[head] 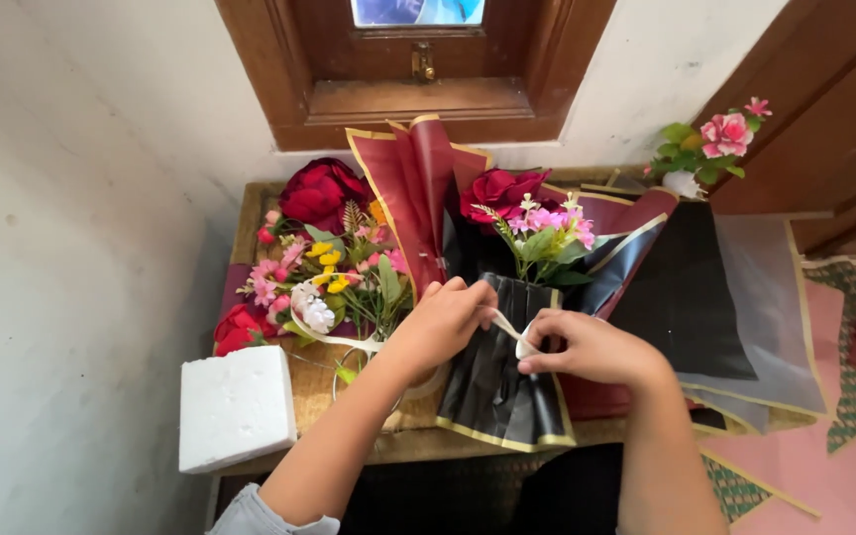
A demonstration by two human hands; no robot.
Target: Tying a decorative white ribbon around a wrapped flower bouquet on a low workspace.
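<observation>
**Both hands on the ribbon at the bouquet's waist**

Your bouquet of pink and red artificial flowers wrapped in black pleated paper with gold edging (pixel 507 367) lies on the desk with its long axis running from you toward the wall: the flower heads point away, toward the window, and the cut bottom edge of the wrap points at you, overhanging the near desk edge slightly. It sits about mid-desk, between your 2 forearms.

Your left hand (pixel 445 319) is curled closed, fingertips pinching 1 end of the thin cream ribbon (pixel 504 325) at the upper left of the black pleats. Your right hand (pixel 587 347) is also closed, pinching the ribbon's other part just beside it; the strand stretches between the 2 hands across the wrap's narrow waist.

The small wooden desk with a woven mat top (pixel 314 386) stands against a pale wall under a dark wood window frame (pixel 418 99). A white foam block (pixel 235 404) sits on the near left corner. Loose artificial flowers in red, pink and yellow (pixel 324 263) lie left of the bouquet, and flat sheets of black and translucent wrapping paper (pixel 715 297) lie to its right.

The wrap fans out dark red and black above the pleats, with a red rose and pink sprigs showing.
</observation>
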